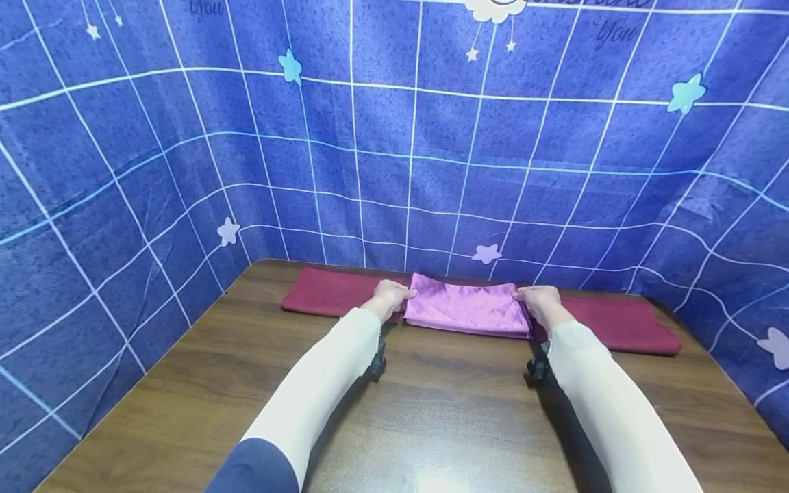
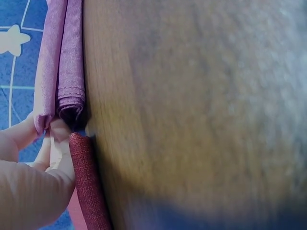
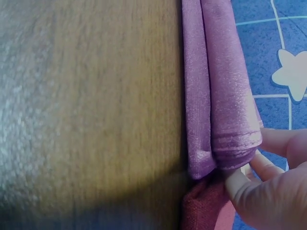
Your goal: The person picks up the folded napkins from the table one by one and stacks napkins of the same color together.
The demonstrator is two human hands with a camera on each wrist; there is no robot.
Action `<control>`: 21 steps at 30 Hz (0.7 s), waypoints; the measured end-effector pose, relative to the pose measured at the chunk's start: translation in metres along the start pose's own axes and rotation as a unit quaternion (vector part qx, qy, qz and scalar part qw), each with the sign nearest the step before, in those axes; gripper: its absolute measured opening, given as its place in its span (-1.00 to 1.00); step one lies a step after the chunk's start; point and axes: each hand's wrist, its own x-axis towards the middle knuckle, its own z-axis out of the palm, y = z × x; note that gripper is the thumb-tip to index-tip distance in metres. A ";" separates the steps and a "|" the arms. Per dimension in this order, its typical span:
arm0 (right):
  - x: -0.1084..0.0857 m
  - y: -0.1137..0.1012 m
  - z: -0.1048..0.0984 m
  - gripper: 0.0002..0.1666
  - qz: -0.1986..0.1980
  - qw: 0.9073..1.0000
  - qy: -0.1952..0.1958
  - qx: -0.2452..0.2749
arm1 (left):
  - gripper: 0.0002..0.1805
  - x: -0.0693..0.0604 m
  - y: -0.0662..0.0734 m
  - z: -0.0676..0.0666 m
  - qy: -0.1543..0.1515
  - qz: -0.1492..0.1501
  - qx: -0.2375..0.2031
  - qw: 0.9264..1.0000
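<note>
A folded shiny purple cloth [image 1: 468,306] lies at the back of the table between two dark red folded cloths. The left hand [image 1: 392,296] pinches its left end; in the left wrist view, thumb and fingers of that hand [image 2: 36,177] hold the upper layer of the purple cloth [image 2: 50,62], beside a rolled-looking lower fold. At the right end, the right hand [image 1: 541,301] pinches the cloth's edge. Seen from the right wrist, the purple cloth [image 3: 230,86] shows two thick folds, with fingers of the right hand [image 3: 273,187] at its end, partly hidden behind it.
One dark red cloth [image 1: 333,291] lies to the left, partly behind the left hand, and another red cloth [image 1: 622,325] to the right. The wooden table [image 1: 444,411] meets a blue curtain [image 1: 382,171] with white grid lines and stars at the back and sides.
</note>
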 end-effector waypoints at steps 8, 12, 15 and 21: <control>-0.005 -0.002 -0.006 -0.45 -0.005 0.999 0.032 -0.011 | -0.61 -0.003 0.001 -0.001 -0.010 -0.005 -0.027 1.000; -0.005 -0.002 -0.008 -0.46 -0.001 0.999 0.035 0.006 | -0.66 0.019 -0.013 -0.003 -0.031 0.019 -0.049 0.998; -0.005 -0.001 -0.009 -0.46 0.004 0.999 0.030 0.015 | -0.70 0.071 -0.045 0.001 -0.055 0.046 -0.075 0.995; -0.005 -0.001 -0.011 -0.45 0.003 1.000 0.017 0.014 | -0.56 0.190 -0.107 0.021 -0.066 0.032 -0.089 0.993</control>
